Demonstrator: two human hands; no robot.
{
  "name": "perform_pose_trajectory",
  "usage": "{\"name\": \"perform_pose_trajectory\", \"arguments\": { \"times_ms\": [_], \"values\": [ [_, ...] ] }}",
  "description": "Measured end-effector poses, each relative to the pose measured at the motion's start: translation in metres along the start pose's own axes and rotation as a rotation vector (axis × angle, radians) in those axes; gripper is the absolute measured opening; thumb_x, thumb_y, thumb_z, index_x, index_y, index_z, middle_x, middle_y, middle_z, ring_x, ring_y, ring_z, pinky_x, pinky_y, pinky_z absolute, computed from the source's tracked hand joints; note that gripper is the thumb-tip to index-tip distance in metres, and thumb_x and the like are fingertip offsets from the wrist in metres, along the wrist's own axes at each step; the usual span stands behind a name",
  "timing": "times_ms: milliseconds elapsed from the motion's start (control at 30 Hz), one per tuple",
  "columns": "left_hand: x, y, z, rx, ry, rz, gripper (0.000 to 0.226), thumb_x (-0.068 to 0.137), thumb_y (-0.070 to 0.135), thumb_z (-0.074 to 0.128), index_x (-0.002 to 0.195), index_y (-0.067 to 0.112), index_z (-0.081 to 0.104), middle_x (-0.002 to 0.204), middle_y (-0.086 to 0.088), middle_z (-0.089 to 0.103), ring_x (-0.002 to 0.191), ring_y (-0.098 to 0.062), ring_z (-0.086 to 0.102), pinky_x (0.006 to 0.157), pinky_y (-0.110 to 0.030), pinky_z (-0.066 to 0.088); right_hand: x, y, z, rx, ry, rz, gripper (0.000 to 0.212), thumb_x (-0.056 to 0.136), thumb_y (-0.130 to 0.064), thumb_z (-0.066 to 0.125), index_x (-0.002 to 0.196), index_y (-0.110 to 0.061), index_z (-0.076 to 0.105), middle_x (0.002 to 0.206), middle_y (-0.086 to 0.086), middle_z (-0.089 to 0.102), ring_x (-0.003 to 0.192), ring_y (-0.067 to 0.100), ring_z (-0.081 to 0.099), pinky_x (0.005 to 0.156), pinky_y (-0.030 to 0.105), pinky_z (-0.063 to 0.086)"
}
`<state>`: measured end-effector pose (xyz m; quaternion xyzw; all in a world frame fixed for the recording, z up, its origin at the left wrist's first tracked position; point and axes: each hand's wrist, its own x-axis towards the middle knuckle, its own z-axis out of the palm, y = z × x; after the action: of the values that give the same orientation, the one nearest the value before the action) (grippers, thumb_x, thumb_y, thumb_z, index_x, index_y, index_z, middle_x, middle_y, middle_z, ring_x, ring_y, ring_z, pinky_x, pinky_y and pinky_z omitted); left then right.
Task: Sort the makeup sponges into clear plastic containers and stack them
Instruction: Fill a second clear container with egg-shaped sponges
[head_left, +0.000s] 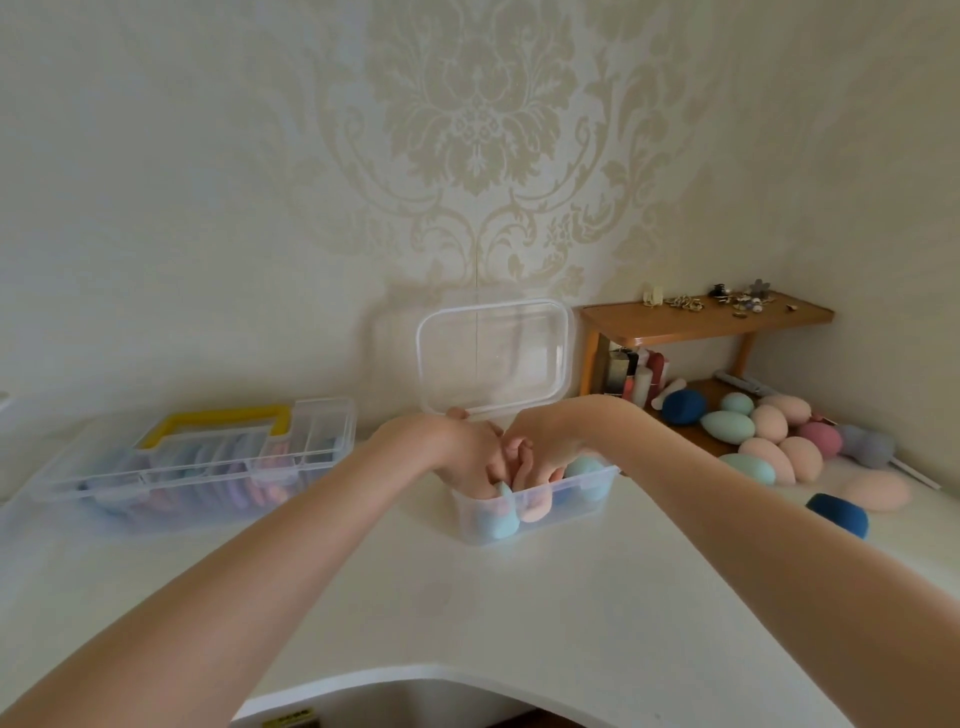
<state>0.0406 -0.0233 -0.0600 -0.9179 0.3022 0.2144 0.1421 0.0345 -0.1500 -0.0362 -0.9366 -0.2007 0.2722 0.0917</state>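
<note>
Head cam looks down on a white bench w/ both arms reaching fwd into a small clear plastic container at centre. Its hinged lid stands upright at the back, prob so both hands can work inside w/o it dropping. Left hand is over the container's left half, fingers curled down among the sponges; thumb tip shows near the lid's lower edge. Can't tell if it pinches a sponge or just presses them down. Right hand comes in from the right, fingers also bent into the container and meeting the left; whether it grips anything is hidden too. My guess: both hands are packing the sponges tighter so the lid will close, needed before stacking.

Inside the container: a teal sponge and a peach sponge against the front wall, another teal one at the right end.

Loose egg-shaped sponges (peach, teal, pink, navy) lie in a cluster to the right, near the wooden shelf, well apart from the container, so sorting looks unfinished. One navy sponge and a flat peach one sit nearer the bench's right edge.

At left, a bigger clear organiser w/ yellow handle is closed and holds flat puffs; seems done and parked aside, a likely base for stacking
</note>
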Motion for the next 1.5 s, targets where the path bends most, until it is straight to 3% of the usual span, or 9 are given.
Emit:
{"name": "perform_pose_trajectory", "arguments": {
  "times_ms": [300, 433, 533, 633, 767, 900, 1100, 1300, 1500],
  "values": [
    [-0.016, 0.005, -0.015, 0.027, -0.089, 0.043, 0.026, 0.092, 0.026, 0.042, 0.107, 0.018, 0.062, 0.114, -0.001, 0.053, 0.13, -0.019, 0.038, 0.118, -0.045, 0.012, 0.006, -0.021, 0.016, -0.11, 0.151, 0.036, 0.047, 0.092, -0.014, 0.054, 0.136, -0.008, 0.04, 0.128, 0.009, 0.052, 0.118, 0.028, 0.049, 0.095, 0.033, 0.037],
    [-0.016, 0.002, -0.012, -0.243, 0.004, 0.036, 0.02, 0.084, 0.014, 0.049, 0.098, 0.019, 0.062, 0.111, 0.004, 0.057, 0.129, -0.015, 0.041, 0.117, -0.037, 0.009, -0.009, -0.012, 0.001, 0.075, 0.034, 0.055, 0.041, 0.084, -0.013, 0.067, 0.122, -0.003, 0.056, 0.105, 0.014, 0.067, 0.094, 0.024, 0.066, 0.086, 0.027, 0.054],
    [-0.021, 0.005, -0.015, -0.536, 0.012, -0.007, 0.022, 0.085, 0.009, 0.05, 0.106, 0.012, 0.058, 0.092, 0.005, 0.056, 0.095, -0.013, 0.055, 0.083, -0.02, 0.037, -0.017, -0.005, -0.008, 0.241, 0.029, 0.067, 0.037, 0.081, -0.008, 0.07, 0.116, 0.002, 0.061, 0.111, 0.019, 0.068, 0.097, 0.025, 0.068, 0.082, 0.023, 0.056],
    [-0.02, 0.016, -0.017, -0.571, 0.125, -0.054, 0.01, 0.089, 0.02, 0.051, 0.098, 0.018, 0.054, 0.083, 0.004, 0.049, 0.075, -0.01, 0.048, 0.066, -0.019, 0.036, -0.019, 0.001, -0.002, 0.227, 0.143, 0.059, 0.033, 0.08, -0.007, 0.07, 0.112, -0.001, 0.064, 0.105, 0.017, 0.07, 0.087, 0.022, 0.069, 0.077, 0.022, 0.055],
    [-0.015, 0.024, -0.009, -0.359, 0.237, -0.073, 0.023, 0.092, 0.033, 0.046, 0.097, 0.014, 0.059, 0.07, 0.007, 0.049, 0.071, -0.011, 0.046, 0.086, -0.026, 0.027, -0.026, 0.014, 0.01, 0.261, 0.274, 0.011, 0.02, 0.076, -0.016, 0.073, 0.094, -0.009, 0.07, 0.073, -0.002, 0.069, 0.062, 0.006, 0.063, 0.053, 0.008, 0.049],
    [-0.017, 0.027, -0.008, -0.373, 0.262, -0.052, 0.02, 0.093, 0.027, 0.044, 0.11, 0.021, 0.053, 0.096, 0.015, 0.053, 0.093, -0.012, 0.042, 0.101, -0.029, 0.026, -0.054, 0.044, -0.007, 0.625, 0.524, -0.01, 0.008, 0.084, -0.01, 0.066, 0.092, -0.01, 0.066, 0.08, -0.001, 0.07, 0.078, 0.012, 0.068, 0.077, 0.021, 0.054],
    [-0.01, 0.022, -0.013, -0.308, 0.127, -0.003, 0.023, 0.087, 0.022, 0.051, 0.107, 0.033, 0.055, 0.125, 0.016, 0.049, 0.111, -0.012, 0.048, 0.103, -0.031, 0.039, -0.08, 0.118, 0.008, -0.192, 0.463, 0.569, 0.022, 0.079, -0.026, 0.065, 0.09, -0.011, 0.053, 0.074, 0.001, 0.05, 0.077, 0.022, 0.051, 0.06, 0.026, 0.044],
    [-0.015, 0.025, -0.014, -0.387, 0.147, -0.001, 0.032, 0.087, 0.014, 0.055, 0.118, 0.022, 0.059, 0.102, 0.018, 0.044, 0.1, -0.008, 0.043, 0.095, -0.025, 0.039, -0.088, 0.12, 0.045, -0.381, 0.475, 0.506, 0.034, 0.089, -0.015, 0.055, 0.122, -0.008, 0.05, 0.104, 0.008, 0.043, 0.108, 0.024, 0.052, 0.079, 0.027, 0.043],
    [-0.017, 0.025, -0.011, -0.335, 0.169, -0.025, 0.029, 0.089, 0.024, 0.049, 0.116, 0.028, 0.06, 0.104, 0.014, 0.046, 0.102, -0.011, 0.044, 0.092, -0.024, 0.029, -0.094, 0.067, -0.01, 0.535, 0.711, 0.047, 0.011, 0.089, -0.011, 0.054, 0.095, -0.017, 0.061, 0.102, 0.004, 0.058, 0.082, 0.013, 0.055, 0.063, 0.019, 0.046]
  ]
}}
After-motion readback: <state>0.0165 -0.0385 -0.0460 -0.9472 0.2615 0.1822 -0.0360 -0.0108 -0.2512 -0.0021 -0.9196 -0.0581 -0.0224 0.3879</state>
